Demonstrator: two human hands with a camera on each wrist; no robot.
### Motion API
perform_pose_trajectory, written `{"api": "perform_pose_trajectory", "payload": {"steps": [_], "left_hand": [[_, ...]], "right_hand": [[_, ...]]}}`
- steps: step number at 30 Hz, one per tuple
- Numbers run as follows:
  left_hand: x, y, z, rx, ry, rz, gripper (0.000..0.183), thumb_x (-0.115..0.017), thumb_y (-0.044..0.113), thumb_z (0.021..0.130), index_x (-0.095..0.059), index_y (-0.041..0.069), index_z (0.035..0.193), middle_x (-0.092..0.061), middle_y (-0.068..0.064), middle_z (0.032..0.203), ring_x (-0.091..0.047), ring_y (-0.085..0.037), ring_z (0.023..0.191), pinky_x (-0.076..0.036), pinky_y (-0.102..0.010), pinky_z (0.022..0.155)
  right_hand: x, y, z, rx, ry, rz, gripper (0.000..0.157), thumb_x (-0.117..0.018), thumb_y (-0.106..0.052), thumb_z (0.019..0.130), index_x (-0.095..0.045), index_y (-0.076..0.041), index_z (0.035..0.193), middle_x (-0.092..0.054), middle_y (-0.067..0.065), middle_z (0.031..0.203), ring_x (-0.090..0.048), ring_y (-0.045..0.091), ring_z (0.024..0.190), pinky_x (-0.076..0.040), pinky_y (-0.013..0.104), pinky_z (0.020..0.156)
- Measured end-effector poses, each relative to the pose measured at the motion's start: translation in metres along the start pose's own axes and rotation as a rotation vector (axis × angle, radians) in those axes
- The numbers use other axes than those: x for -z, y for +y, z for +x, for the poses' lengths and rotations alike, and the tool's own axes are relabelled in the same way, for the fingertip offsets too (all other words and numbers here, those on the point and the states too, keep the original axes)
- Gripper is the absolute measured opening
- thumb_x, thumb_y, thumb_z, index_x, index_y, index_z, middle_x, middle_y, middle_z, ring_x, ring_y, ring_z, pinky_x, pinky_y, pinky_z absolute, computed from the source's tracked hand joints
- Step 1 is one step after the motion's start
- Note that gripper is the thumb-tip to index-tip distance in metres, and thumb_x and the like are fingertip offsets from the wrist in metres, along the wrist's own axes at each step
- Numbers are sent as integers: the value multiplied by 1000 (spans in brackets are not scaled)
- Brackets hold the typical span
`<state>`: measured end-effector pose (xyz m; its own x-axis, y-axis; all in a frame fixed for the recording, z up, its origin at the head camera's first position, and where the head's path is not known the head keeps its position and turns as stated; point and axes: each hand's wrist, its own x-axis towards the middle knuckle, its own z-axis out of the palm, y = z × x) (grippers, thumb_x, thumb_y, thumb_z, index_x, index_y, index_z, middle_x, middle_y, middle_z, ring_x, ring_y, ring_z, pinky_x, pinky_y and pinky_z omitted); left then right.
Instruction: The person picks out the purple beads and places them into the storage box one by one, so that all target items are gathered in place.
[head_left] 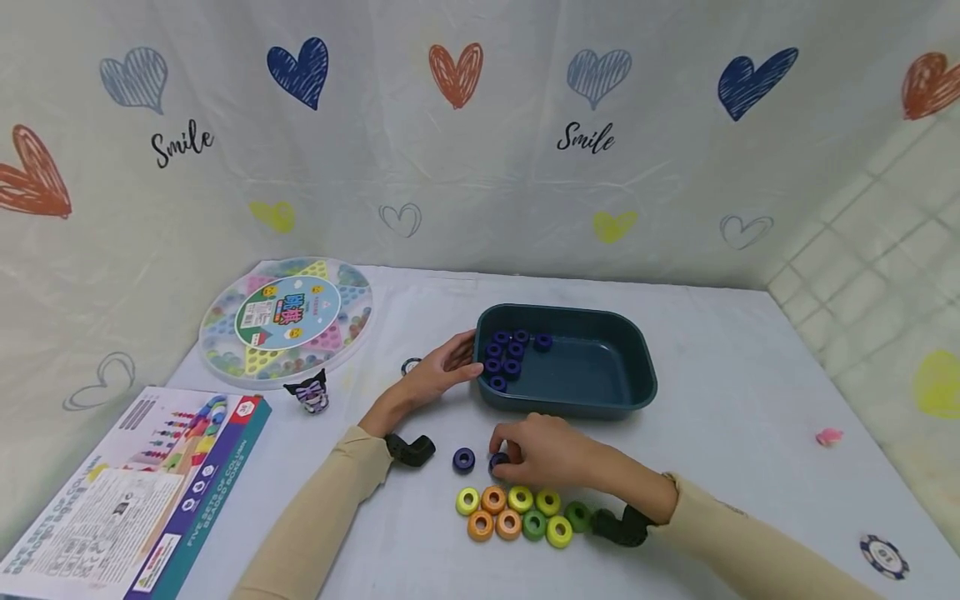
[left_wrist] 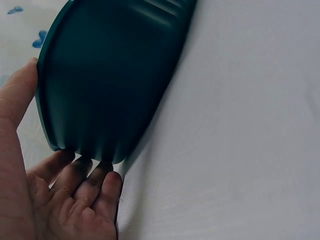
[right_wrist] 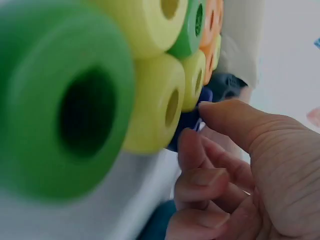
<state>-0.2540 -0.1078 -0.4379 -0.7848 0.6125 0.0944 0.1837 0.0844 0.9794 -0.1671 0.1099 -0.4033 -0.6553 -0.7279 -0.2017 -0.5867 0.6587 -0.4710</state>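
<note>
My left hand (head_left: 442,367) holds the left end of a dark teal tray (head_left: 600,408), thumb at the rim and fingertips against the outer wall. The left wrist view shows the tray's outer side (left_wrist: 110,85) above my fingers. Several dark purple ring beads (head_left: 512,369) lie at the tray's left side. In front of the tray, my right hand (head_left: 551,450) pinches a dark purple bead (head_left: 497,461) between thumb and finger. Another purple bead (head_left: 463,460) lies on the table to its left. In the right wrist view, the pinched bead (right_wrist: 189,122) is partly hidden behind a yellow bead (right_wrist: 157,105).
Yellow, orange and green beads (head_left: 508,524) lie in two rows near my right hand. At left are a bead-set box (head_left: 97,492), a round checkers case (head_left: 288,312) and a hair clip (head_left: 311,392). A pink piece (head_left: 829,437) and a chip (head_left: 884,557) lie right.
</note>
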Motion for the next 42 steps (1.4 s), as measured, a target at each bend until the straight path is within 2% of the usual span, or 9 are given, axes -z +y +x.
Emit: {"api": "perform_pose_trajectory", "payload": {"steps": [7,12,16,23,27,33,37,42], "left_hand": [[-1,0,-1,-12,20,7,66,-54,18,91,-15,3,143,-22,-16,146,-24,-25,132,-24,-35,106],[-1,0,-2,-11,34,15,67,-55,20,91,-17,3,143,-23,-15,145,-25,-23,131,-24,-36,107],[0,0,-2,-8,35,16,67,-55,21,91,-17,3,143,-23,-15,145,-26,-22,131,-23,-36,107],[-2,0,-1,-6,23,10,68,-55,21,91,-16,1,143,-22,-17,146,-25,-24,132,-22,-37,107],[-1,-4,1,-11,14,7,68,-55,20,91,-15,2,143,-21,-16,146,-24,-24,132,-22,-37,107],[2,-20,7,-7,32,10,64,-55,22,91,-20,14,144,-26,-5,146,-27,-15,131,-24,-31,106],[3,-27,8,-19,40,15,64,-56,27,90,-22,18,143,-28,-1,145,-28,-12,130,-25,-28,106],[2,-30,7,-35,42,7,65,-57,31,89,-23,18,143,-29,0,144,-29,-12,129,-25,-27,105]], "right_hand": [[9,19,-10,12,-41,39,19,-64,-31,81,-63,-24,99,-54,-16,65,-48,2,56,-42,20,51],[12,30,-13,45,-72,110,23,-66,-28,81,-62,-22,103,-56,-14,67,-50,3,59,-43,19,54],[11,35,-14,53,-79,166,26,-66,-30,81,-62,-19,103,-57,-12,68,-51,4,59,-44,19,54],[16,38,-17,74,-70,194,26,-67,-30,81,-62,-16,101,-58,-12,69,-52,3,59,-46,19,55],[32,34,-23,86,-41,210,28,-67,-33,81,-62,-15,103,-59,-12,70,-52,4,59,-46,21,53],[66,37,-25,52,44,194,32,-65,-37,82,-61,-15,105,-59,-10,70,-51,6,60,-46,22,55],[84,48,-18,22,85,160,35,-64,-37,82,-61,-12,106,-59,-9,72,-53,7,63,-48,24,62],[100,65,-4,-43,93,132,39,-64,-35,83,-60,-7,109,-63,0,75,-55,16,57,-48,29,56]]}}
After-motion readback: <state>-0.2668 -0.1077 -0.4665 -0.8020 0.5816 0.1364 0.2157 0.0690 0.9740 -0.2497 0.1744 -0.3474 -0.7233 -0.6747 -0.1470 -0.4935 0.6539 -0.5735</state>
